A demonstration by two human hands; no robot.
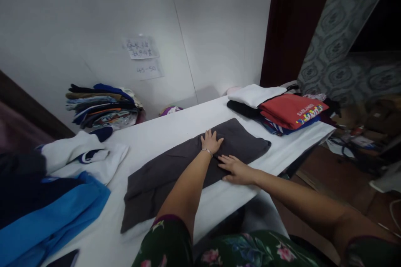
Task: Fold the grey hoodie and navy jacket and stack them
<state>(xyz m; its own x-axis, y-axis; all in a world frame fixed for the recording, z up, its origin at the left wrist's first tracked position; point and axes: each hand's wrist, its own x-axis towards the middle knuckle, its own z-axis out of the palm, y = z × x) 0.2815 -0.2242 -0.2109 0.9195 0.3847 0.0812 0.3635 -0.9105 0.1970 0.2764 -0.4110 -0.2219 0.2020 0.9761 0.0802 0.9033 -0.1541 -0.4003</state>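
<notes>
A dark grey garment (175, 167) lies folded into a long strip across the white table. Its exact kind cannot be told. My left hand (211, 142), with a bracelet at the wrist, rests flat on the middle of the cloth, fingers spread. Just right of it and closer to me, my right hand (237, 170) lies with fingers stretched out over the garment's near edge. Neither hand grips anything; both are open.
Folded clothes (294, 110), a red one near the top, are stacked at the table's right end. Another clothes stack (103, 106) stands at the back left. Loose white and blue garments (72, 208) cover the left side, with a phone-like dark object (64, 258) at the front.
</notes>
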